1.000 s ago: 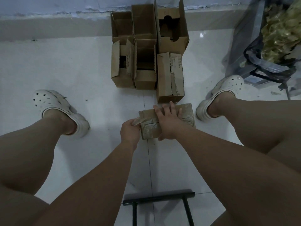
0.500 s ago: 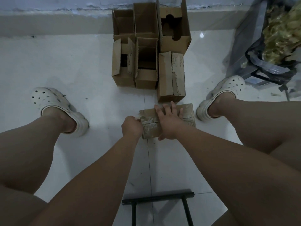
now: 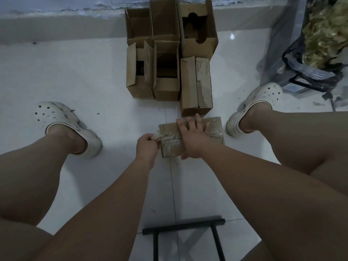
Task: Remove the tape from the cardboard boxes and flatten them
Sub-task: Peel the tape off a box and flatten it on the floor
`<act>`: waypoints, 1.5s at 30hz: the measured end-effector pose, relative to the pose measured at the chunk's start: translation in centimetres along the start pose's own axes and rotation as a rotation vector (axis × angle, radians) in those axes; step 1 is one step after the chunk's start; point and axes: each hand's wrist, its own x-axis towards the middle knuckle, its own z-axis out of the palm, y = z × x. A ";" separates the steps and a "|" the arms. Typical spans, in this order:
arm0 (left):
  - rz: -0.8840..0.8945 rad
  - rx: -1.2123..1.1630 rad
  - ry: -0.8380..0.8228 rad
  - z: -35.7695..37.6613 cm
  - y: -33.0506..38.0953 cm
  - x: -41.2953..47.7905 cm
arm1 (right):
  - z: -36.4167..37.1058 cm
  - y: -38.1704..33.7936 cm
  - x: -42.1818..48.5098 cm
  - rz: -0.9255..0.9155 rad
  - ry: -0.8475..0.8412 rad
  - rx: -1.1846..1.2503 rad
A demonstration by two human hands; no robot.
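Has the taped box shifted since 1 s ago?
No. The taped box still sits across the same floor grout line, under the right hand.

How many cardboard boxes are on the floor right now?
7. Taped box under the right hand; near-left box, near-middle box, near-right box; back-left box, back-middle box, back-right box. Others may be hidden behind.

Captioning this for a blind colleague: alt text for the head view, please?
The left hand pinches a loose end of clear tape on a small cardboard box on the white tiled floor, while the right hand presses flat on its top. Opened boxes stand beyond.
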 end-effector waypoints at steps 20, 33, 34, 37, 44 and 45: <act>-0.041 0.144 0.049 0.2 2.3 0.5 | -0.2 -0.3 0.3 0.037 -0.020 -0.016; -0.315 -0.189 -0.010 0.5 4.6 1.2 | 0.0 -0.3 0.4 0.035 -0.020 -0.025; -0.320 -0.187 -0.015 0.5 4.6 1.3 | 0.0 -0.3 0.3 0.038 -0.022 -0.025; -0.295 -0.184 -0.014 0.4 4.1 1.4 | 0.0 -0.3 0.2 0.039 -0.027 -0.028; 0.112 0.268 0.089 0.3 3.1 1.3 | -0.5 -0.4 0.0 0.039 -0.036 -0.028; 0.153 0.317 0.113 0.4 3.0 1.3 | -0.5 -0.5 -0.1 0.041 -0.038 -0.030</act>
